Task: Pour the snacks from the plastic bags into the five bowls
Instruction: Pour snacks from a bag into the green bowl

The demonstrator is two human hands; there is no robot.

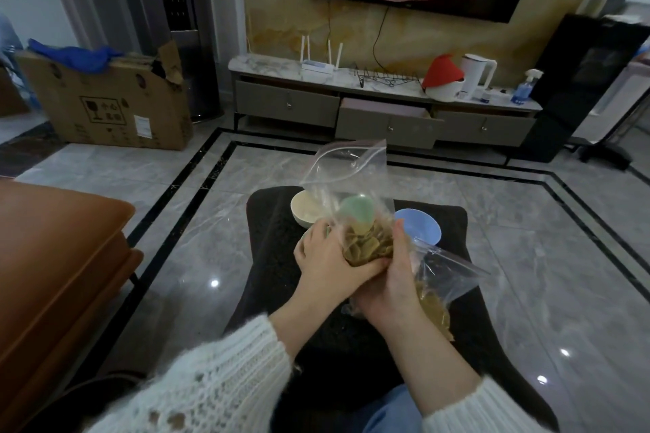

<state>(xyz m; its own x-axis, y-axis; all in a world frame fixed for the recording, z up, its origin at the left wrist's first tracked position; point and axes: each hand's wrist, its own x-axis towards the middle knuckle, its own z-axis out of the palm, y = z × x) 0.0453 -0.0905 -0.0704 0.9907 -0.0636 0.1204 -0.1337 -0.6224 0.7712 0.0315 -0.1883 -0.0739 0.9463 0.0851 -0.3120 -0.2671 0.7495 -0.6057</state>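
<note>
Sleeves (197, 387) nearest. Both hands, left (325, 258) and right (390, 278), grip clamped on upright bag (355, 207). Mouth up; bowls (420, 226) just beyond.

A single wide-angle head-worn view looks forward and steeply down, close over the dark surface (267, 278) at the person's lap, and reaches well across the floor (527, 257) to the far wall (281, 10).

The bowls are cream (305, 209), green (355, 209) and blue (420, 226). The snacks (365, 244) are brown, the mat (278, 285) black. The sleeve (211, 383) is white knit.
</note>
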